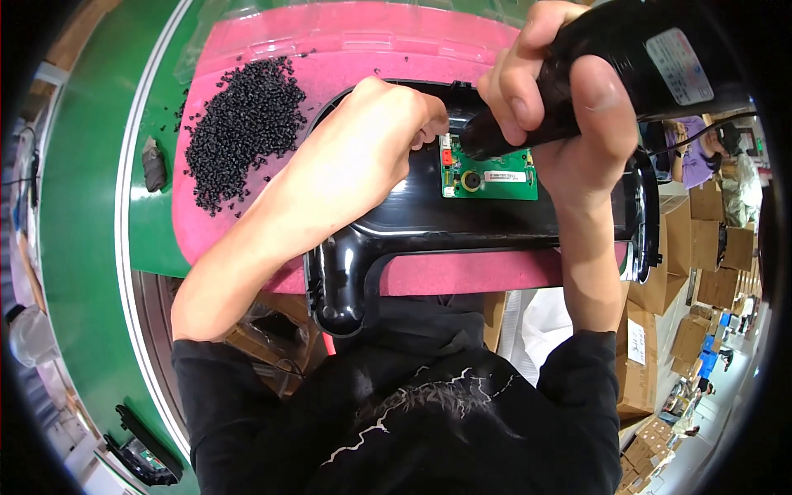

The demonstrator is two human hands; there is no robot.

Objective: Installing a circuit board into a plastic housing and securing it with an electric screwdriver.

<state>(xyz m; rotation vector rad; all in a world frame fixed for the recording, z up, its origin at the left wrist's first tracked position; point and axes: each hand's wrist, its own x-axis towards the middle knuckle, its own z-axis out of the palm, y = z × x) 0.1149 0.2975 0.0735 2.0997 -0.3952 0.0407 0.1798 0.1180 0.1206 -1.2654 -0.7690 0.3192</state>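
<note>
A green circuit board (pixel 516 191) with a red connector and a round black part lies inside a black plastic housing (pixel 412 221). My right hand (pixel 582 136) is wrapped round a black electric screwdriver (pixel 631 58), whose narrow end points down over the board's upper part; its tip is hidden. At the board's upper left corner is my left hand (pixel 371 136), fingers curled and pressed together. Whatever they may hold is hidden behind the knuckles. A heap of small black screws (pixel 243 124) sits left of the housing on a pink mat (pixel 470 274).
A clear plastic tray (pixel 355 45) lies along the mat's far side. On the green table (pixel 82 190) are a dark lump (pixel 154 165) and, lower left, another black housing (pixel 140 454). Cardboard boxes (pixel 648 363) stand to the right, with a person in purple (pixel 697 157) beyond.
</note>
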